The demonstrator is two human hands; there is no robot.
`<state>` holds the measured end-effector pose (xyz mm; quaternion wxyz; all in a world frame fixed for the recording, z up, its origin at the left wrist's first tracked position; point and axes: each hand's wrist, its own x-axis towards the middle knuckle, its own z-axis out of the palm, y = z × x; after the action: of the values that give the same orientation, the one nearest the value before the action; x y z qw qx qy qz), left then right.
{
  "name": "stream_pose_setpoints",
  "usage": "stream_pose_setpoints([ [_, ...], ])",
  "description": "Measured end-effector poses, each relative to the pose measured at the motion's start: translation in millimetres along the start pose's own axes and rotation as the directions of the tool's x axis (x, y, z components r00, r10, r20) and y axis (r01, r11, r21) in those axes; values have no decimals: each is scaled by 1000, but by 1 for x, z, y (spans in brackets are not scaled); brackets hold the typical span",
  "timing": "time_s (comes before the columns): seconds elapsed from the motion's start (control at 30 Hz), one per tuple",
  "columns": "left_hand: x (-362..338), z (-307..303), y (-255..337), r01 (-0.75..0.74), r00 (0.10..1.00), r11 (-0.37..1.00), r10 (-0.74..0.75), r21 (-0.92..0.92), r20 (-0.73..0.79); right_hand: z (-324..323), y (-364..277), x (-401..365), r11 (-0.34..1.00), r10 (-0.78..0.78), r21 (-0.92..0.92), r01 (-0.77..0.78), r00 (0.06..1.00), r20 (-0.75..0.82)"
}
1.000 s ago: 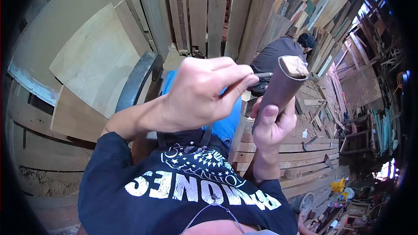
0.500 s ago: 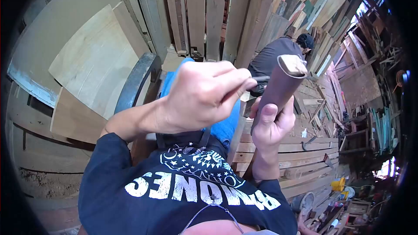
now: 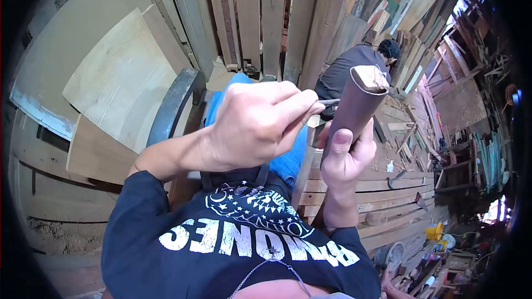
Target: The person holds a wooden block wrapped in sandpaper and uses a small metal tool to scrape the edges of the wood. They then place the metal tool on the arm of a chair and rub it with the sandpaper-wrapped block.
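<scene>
My left hand (image 3: pixel 266 119) is closed in a pinch, back of the hand up, around a thin grey pencil-like stick (image 3: pixel 331 102). The stick's tip points right and meets the side of a wrapped block in this view. That block (image 3: pixel 359 105) is wood with a smooth purplish-brown sheet around it, its pale, rough end (image 3: pixel 370 77) showing at the top. Upright and slightly tilted, it sits in the grip of my right hand (image 3: pixel 348 155), thumb along the near side and fingers curled behind.
Beyond my right hand a person in a dark shirt and cap (image 3: pixel 354 72) bends low. Pale plywood panels (image 3: pixel 119 72) lean at the left beside a curved dark bar (image 3: pixel 172 111). Planks (image 3: pixel 271 22) stand ahead, scrap wood (image 3: pixel 410 127) litters the floor, and a yellow container (image 3: pixel 434 231) is at lower right.
The wrapped block has shifted slightly left and tilted a little in my right hand's grip. My left hand keeps its pinch, almost in the same place.
</scene>
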<state>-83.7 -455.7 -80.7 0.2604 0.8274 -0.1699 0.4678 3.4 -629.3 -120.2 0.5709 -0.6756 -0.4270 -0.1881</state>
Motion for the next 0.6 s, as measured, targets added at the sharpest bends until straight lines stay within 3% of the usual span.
stream_pose_setpoints([
  [0.1,4,-1,-6,-59,996,998,60,22,-66,0,-2,0,1000,11,-24,-11,1000,18],
  [0.6,-1,3,-7,-66,996,997,68,28,-55,0,4,-2,996,19,91,-17,1000,-13],
])
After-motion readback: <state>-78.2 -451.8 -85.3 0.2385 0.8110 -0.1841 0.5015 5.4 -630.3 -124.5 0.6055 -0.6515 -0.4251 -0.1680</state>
